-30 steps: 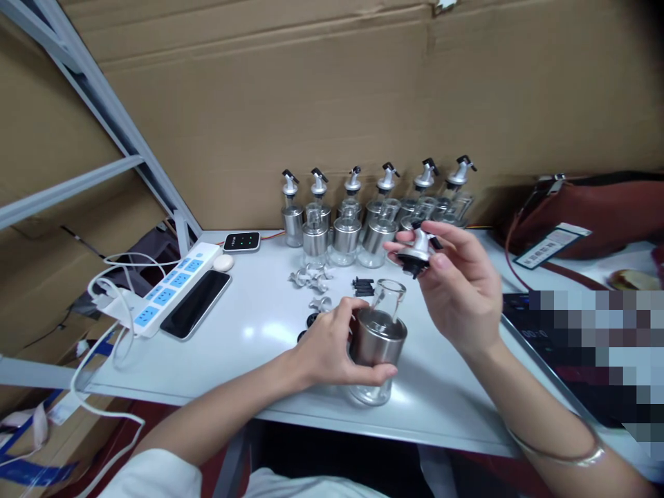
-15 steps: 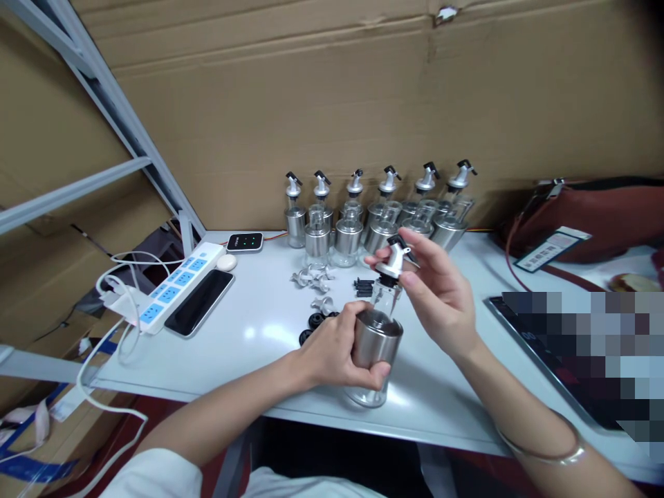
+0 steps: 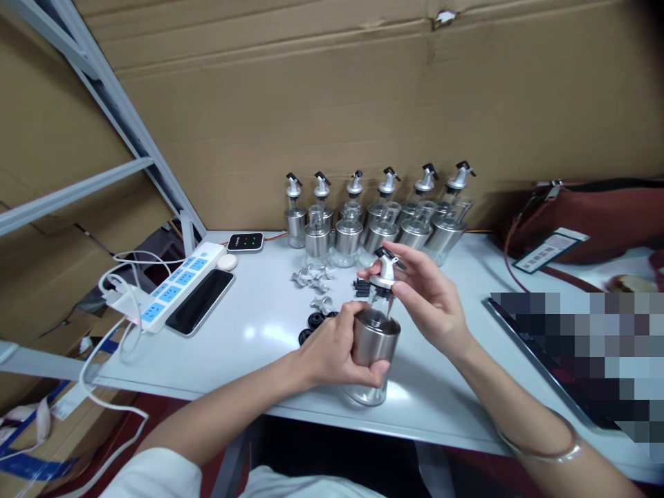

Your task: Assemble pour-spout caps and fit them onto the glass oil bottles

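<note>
My left hand point(image 3: 337, 349) is wrapped around the steel sleeve of a glass oil bottle point(image 3: 377, 335), which stands slightly tilted near the table's front edge. At the bottle's mouth sits a silver pour spout point(image 3: 384, 271) with a black flip lever and a black stopper base. My right hand point(image 3: 430, 297) grips this spout from the right between thumb and fingers; the stopper is at least partly down in the neck. Left of the bottle lie loose silver spout parts point(image 3: 322, 304), black round caps point(image 3: 315, 320) and small black pieces point(image 3: 362, 287).
Behind stand a row of oil bottles with spouts point(image 3: 295, 221) and a nearer row without spouts point(image 3: 348, 238). On the left are a power strip point(image 3: 181, 287), a phone point(image 3: 201, 302) and a small black device point(image 3: 245, 241). A brown bag point(image 3: 602, 221) and a dark tablet-like panel point(image 3: 539, 353) lie right.
The spout has gone down and a little left, now sitting lower in the bottle's neck, with my right hand following it. My left hand keeps its hold on the bottle.
</note>
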Motion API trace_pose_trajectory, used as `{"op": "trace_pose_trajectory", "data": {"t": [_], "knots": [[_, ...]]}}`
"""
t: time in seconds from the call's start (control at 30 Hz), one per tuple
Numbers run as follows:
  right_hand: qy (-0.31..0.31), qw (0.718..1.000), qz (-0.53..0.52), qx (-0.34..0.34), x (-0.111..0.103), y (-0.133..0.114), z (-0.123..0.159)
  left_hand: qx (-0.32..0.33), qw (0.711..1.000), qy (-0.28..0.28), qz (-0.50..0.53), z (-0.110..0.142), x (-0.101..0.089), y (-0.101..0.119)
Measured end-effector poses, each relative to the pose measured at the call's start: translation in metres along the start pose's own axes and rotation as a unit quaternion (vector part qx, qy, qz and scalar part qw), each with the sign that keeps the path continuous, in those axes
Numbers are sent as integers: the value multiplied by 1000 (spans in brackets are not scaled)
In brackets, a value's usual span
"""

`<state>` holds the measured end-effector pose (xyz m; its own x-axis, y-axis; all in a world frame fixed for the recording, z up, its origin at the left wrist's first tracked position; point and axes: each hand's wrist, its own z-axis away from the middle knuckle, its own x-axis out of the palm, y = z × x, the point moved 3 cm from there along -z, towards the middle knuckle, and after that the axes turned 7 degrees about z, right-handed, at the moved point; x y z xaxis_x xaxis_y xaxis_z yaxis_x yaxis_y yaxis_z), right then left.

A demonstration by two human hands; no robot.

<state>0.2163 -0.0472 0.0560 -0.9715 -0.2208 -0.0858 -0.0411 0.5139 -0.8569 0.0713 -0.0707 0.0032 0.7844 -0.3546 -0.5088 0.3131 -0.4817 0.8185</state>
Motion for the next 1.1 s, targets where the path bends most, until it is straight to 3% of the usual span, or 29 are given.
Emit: {"op": "trace_pose_trajectory", "data": {"t": [0.1,0.2,0.3,0.4,0.47,0.57,0.7,0.8,1.1], "knots": [[2,1000,-1,0,-2,2,1,-1,1000,-2,5,1,1,1],[41,999,-13,-13,-9,3,-2,20,999,24,20,-1,-14,12],[96,995,-17,-32,-20,6,-7,47,989,135,36,-7,-54,25],[128,991,5,-33,-25,10,-10,27,966,255,40,-17,-103,20],[129,991,15,-29,-25,13,-10,18,956,290,34,-25,-129,5],[105,994,19,-17,-21,18,-10,-16,953,303,-11,-36,-151,-27],[85,996,26,0,-19,24,-10,-70,953,293,-23,-45,-154,-68],[83,996,36,12,-22,28,-11,-75,955,286,-4,-49,-149,-87],[74,996,45,19,-23,29,-11,-69,959,274,-2,-57,-146,-101]]}}
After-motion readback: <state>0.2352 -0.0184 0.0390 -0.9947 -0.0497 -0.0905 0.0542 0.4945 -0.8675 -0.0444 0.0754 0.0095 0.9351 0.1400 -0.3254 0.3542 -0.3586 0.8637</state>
